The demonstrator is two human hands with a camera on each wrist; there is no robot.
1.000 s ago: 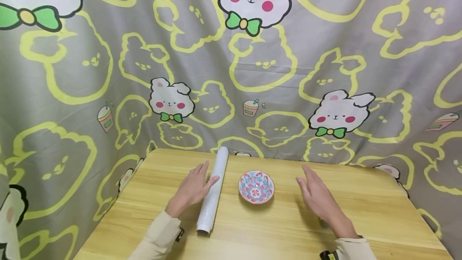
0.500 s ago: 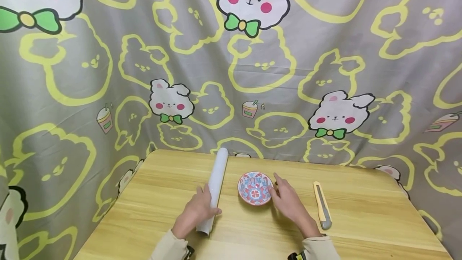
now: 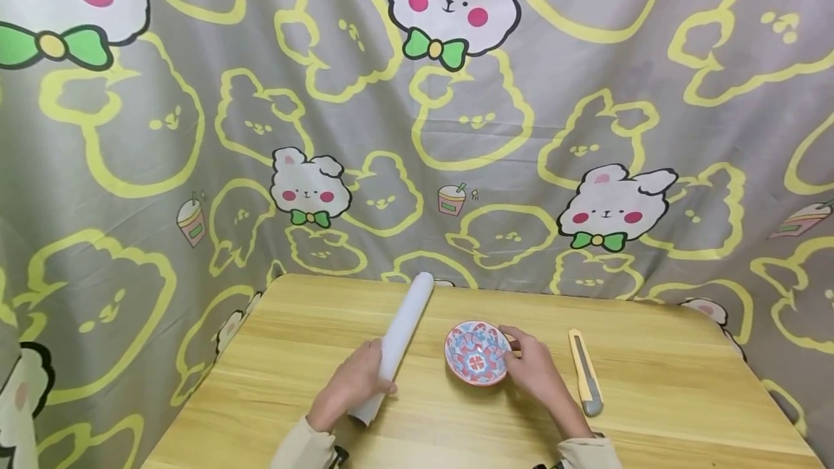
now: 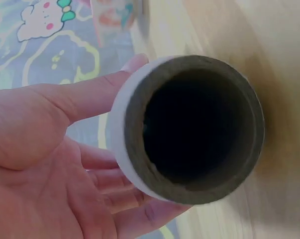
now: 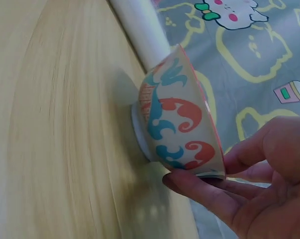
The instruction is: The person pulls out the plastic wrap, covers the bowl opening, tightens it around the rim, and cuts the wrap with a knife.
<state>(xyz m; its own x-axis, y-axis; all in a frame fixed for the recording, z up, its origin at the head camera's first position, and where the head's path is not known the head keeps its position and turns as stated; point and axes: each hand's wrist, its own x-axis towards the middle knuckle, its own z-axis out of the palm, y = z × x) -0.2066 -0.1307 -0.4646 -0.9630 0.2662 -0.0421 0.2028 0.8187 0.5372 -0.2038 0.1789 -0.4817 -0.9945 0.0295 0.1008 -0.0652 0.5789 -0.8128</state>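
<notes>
Roll (image 3: 405, 331) and bowl (image 3: 478, 357), one per hand

Left hand (image 3: 355, 386): fingers and thumb curled round the roll by its near, hollow end; roll slants away over the tabletop (image 3: 680, 371). Bowl to its right, mouth up; base contact unclear. Right hand (image 3: 537, 369): fingers and thumb pinch bowl's right rim. Cutter (image 3: 586, 373) lies farther right, apart. Judgement: grip roll lightly; hold bowl level, as a one-sided pinch invites tipping.

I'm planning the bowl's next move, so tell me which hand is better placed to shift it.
The right hand, I'd judge: it pinches the patterned bowl near its rim, whereas the left hand grips the white hollow-cored roll, on the bowl's other side.
</notes>
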